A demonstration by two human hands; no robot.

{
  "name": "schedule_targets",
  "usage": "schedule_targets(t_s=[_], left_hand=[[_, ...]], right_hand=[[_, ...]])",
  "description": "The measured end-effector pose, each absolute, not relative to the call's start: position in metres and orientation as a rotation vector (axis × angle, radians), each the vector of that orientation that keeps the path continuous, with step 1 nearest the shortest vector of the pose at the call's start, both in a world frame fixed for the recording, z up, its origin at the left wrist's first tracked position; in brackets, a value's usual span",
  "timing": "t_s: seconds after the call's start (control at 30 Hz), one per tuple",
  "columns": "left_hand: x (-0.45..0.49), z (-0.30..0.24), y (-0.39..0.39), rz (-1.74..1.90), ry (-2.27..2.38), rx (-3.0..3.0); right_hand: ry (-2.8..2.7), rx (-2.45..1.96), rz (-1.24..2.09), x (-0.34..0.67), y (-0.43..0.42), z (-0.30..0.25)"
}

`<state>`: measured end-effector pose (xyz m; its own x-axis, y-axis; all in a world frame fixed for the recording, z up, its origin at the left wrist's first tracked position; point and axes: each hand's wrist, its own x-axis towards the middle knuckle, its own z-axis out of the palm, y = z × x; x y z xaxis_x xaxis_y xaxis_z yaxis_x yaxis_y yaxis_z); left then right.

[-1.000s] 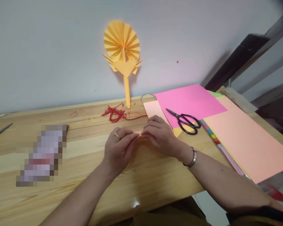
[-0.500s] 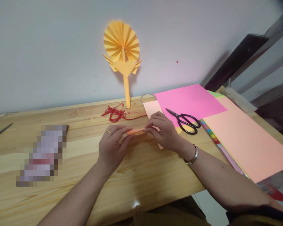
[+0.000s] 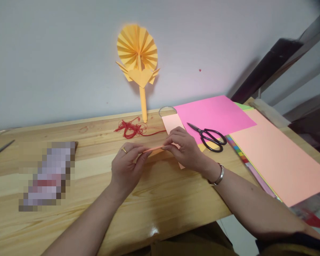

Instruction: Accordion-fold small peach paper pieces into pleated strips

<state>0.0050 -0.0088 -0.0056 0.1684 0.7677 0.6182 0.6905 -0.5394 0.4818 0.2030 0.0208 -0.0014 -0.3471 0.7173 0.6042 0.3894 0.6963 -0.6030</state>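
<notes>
A narrow folded strip of peach paper (image 3: 153,149) stretches between my two hands, just above the table. My left hand (image 3: 128,163) pinches its left end between thumb and fingers. At the other end, my right hand (image 3: 183,149) grips it with thumb and fingertips. Behind my right hand lies a flat peach paper piece (image 3: 171,122), partly covered by the hand. Black-handled scissors (image 3: 209,137) rest to the right, on the pink sheet (image 3: 213,113). A tangle of red string (image 3: 130,128) sits beyond my hands.
A yellow paper fan (image 3: 138,49) with a heart and handle leans on the wall. Large peach sheets (image 3: 279,156) lie at the table's right edge over a colourful packet (image 3: 239,151). To the left are a blurred-out flat object (image 3: 49,174) and a dark-handled tool (image 3: 1,151).
The left end of the paper strip has been pressed flatter, with my left thumb and fingers closing further over it. My right hand has barely moved.
</notes>
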Motion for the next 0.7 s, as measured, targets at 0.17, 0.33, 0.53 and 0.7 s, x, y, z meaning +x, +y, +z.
schedule_targets(t_s=[0.17,0.33,0.53,0.7], left_hand=[[0.0037,-0.0042,-0.0097,1.303,1.462,2.336],[0.0034,-0.0046,-0.0093,1.256,1.481,2.329],[0.004,-0.0081,-0.0097,1.291,1.495,2.243],[0.008,-0.0041,-0.0121,1.24,1.594,2.049]], right_hand=[[-1.976,-0.859,0.462,0.2031,0.0208,-0.0028],[-1.982,-0.864,0.465,0.2044,0.0213,-0.0043],[-1.983,-0.883,0.457,0.204,0.0216,-0.0042],[-1.982,-0.871,0.43,0.2039,0.0212,-0.0028]])
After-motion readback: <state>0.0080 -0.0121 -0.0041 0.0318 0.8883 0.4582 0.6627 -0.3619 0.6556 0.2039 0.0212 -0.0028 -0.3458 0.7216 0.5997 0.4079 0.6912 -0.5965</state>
